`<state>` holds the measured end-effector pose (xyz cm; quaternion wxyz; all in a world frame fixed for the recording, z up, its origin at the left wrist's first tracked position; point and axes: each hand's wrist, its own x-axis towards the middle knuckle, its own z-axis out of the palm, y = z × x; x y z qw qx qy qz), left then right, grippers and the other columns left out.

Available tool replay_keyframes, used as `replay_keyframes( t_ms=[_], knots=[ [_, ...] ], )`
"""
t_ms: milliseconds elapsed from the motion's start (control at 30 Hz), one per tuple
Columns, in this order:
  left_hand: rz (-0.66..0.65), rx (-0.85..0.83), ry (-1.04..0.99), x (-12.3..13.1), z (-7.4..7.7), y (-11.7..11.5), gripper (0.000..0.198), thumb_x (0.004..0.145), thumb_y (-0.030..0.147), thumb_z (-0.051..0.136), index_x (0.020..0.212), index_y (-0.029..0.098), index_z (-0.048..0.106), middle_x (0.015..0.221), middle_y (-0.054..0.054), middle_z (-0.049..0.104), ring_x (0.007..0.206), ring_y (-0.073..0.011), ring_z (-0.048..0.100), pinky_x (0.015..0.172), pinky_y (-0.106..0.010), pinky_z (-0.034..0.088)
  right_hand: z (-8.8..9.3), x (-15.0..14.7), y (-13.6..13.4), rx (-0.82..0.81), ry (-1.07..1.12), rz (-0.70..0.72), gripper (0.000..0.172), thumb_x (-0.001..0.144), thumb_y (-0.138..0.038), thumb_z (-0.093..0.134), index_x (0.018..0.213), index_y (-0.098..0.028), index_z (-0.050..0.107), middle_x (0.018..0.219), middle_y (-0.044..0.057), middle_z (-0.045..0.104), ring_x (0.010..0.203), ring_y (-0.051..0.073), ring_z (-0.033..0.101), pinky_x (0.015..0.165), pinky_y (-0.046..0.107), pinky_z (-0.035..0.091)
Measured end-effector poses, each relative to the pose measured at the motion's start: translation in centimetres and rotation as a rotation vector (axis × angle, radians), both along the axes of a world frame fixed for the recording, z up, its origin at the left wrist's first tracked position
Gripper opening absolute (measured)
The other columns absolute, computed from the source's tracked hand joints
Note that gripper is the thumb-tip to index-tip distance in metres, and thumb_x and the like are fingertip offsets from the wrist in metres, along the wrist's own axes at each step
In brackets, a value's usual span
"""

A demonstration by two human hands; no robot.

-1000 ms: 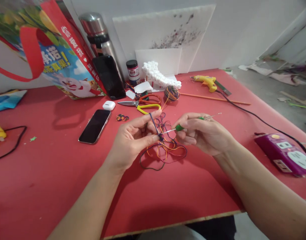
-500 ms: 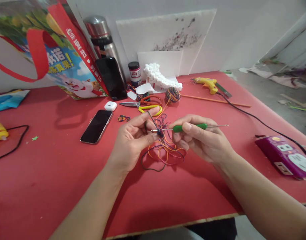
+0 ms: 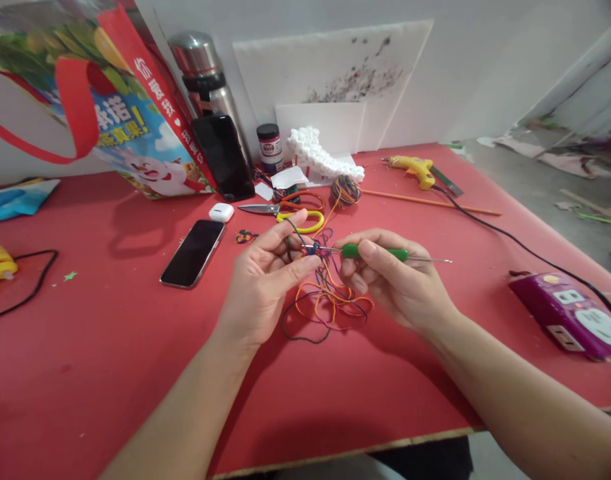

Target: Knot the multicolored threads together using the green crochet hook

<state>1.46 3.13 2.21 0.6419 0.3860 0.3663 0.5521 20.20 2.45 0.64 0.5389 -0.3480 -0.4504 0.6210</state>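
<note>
My right hand (image 3: 390, 273) is closed around the green handle of a double-ended crochet hook (image 3: 375, 253). Its left tip passes through a small dark blue crocheted piece (image 3: 312, 249). Pinched between thumb and fingers, that piece is in my left hand (image 3: 268, 277), and a dark strand runs up over my left index finger. Loose orange, pink and dark yarn (image 3: 330, 307) lies tangled on the table below both hands. Behind them sits a multicoloured yarn ball (image 3: 345, 191), with an orange strand leading from it.
Scissors (image 3: 260, 209) with red and yellow handles lie beyond my left hand. To the left are a phone (image 3: 192, 255) and a white earbud case (image 3: 221, 213). A yellow glue gun (image 3: 410, 169) and a purple power socket (image 3: 570, 313) are on the right, joined by a trailing cord.
The crocheted piece and hook tip have shifted slightly up and left. My right hand has moved a little left, and my left index finger has drawn back a little.
</note>
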Motion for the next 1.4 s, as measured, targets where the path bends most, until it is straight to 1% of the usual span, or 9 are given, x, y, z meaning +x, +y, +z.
replay_keyframes(
  t_ms=[133,400,567,700,833,967,1133,1233,1400],
  knots=[
    [0.0,0.021,0.039,0.2,-0.2,0.0,0.056,0.067,0.011,0.092,0.12,0.023,0.079,0.089,0.002,0.071,0.086,-0.0113,0.066,0.086,-0.023,0.056,-0.5,0.1,-0.3,0.07,-0.045,0.016,0.022,0.093,-0.043,0.078,0.1,-0.022,0.081,0.075,0.002,0.073,0.057,0.013,0.063,0.054,0.027,0.054],
    [0.017,-0.006,0.156,0.4,0.2,-0.5,0.104,0.066,0.007,0.091,0.159,0.021,0.048,0.085,0.002,0.074,0.076,-0.0128,0.069,0.074,-0.023,0.056,-0.1,-0.2,-0.9,0.313,-0.284,-0.027,0.011,0.093,-0.026,0.079,0.1,-0.02,0.083,0.082,0.004,0.077,0.06,0.013,0.066,0.057,0.026,0.056],
    [-0.004,-0.068,0.121,0.5,0.0,-0.5,0.113,0.066,0.009,0.093,0.165,0.024,0.039,0.08,0.005,0.072,0.076,-0.0127,0.07,0.074,-0.024,0.057,-0.7,-0.7,-1.1,0.277,-0.214,-0.149,0.009,0.095,-0.026,0.076,0.1,-0.021,0.081,0.073,0.001,0.073,0.059,0.014,0.065,0.056,0.028,0.057],
    [0.005,-0.123,0.035,0.8,-0.2,-0.6,0.117,0.067,0.009,0.093,0.167,0.021,0.035,0.076,0.007,0.071,0.077,-0.0127,0.072,0.081,-0.024,0.058,-0.9,-0.9,-1.1,0.238,-0.159,-0.117,0.009,0.096,-0.025,0.075,0.102,-0.02,0.08,0.073,0.001,0.073,0.059,0.013,0.066,0.056,0.028,0.057],
    [0.0,-0.106,0.014,0.7,-0.2,-0.7,0.11,0.071,0.008,0.088,0.167,0.021,0.035,0.08,0.005,0.075,0.082,-0.0132,0.073,0.085,-0.025,0.056,-0.8,-0.8,-0.8,0.24,-0.121,-0.09,0.009,0.098,-0.022,0.072,0.102,-0.02,0.081,0.072,0.0,0.072,0.059,0.011,0.064,0.056,0.025,0.056],
    [-0.053,-0.043,0.054,0.3,0.0,-0.6,0.089,0.078,0.011,0.082,0.16,0.016,0.048,0.091,-0.002,0.08,0.081,-0.0131,0.072,0.077,-0.023,0.055,-0.8,-0.8,-0.6,0.271,-0.101,-0.084,0.01,0.095,-0.018,0.074,0.1,-0.019,0.082,0.069,-0.001,0.07,0.057,0.01,0.061,0.053,0.023,0.053],
    [-0.04,-0.019,0.225,0.0,0.5,-0.4,0.082,0.071,0.011,0.091,0.148,0.019,0.064,0.08,0.001,0.08,0.058,-0.0087,0.061,0.055,-0.02,0.048,-0.9,-0.8,-0.5,0.271,-0.108,-0.086,0.01,0.094,-0.016,0.074,0.098,-0.02,0.082,0.068,-0.001,0.069,0.055,0.009,0.059,0.052,0.023,0.051],
    [-0.035,-0.01,0.291,-0.1,0.6,-0.3,0.074,0.076,0.014,0.088,0.146,0.023,0.066,0.085,0.0,0.082,0.043,-0.0047,0.05,0.044,-0.02,0.041,-1.0,-0.7,-0.3,0.281,-0.093,-0.075,0.012,0.095,-0.017,0.073,0.099,-0.021,0.083,0.067,-0.002,0.068,0.054,0.009,0.058,0.05,0.022,0.049],
    [-0.108,0.004,0.181,-0.4,0.6,-0.3,0.067,0.08,0.015,0.083,0.144,0.021,0.067,0.11,-0.008,0.083,0.048,-0.0064,0.063,0.046,-0.02,0.049,-1.4,-0.5,0.0,0.301,-0.131,-0.089,0.011,0.094,-0.018,0.076,0.101,-0.022,0.084,0.071,-0.002,0.07,0.058,0.009,0.06,0.055,0.023,0.051]
  ],
)
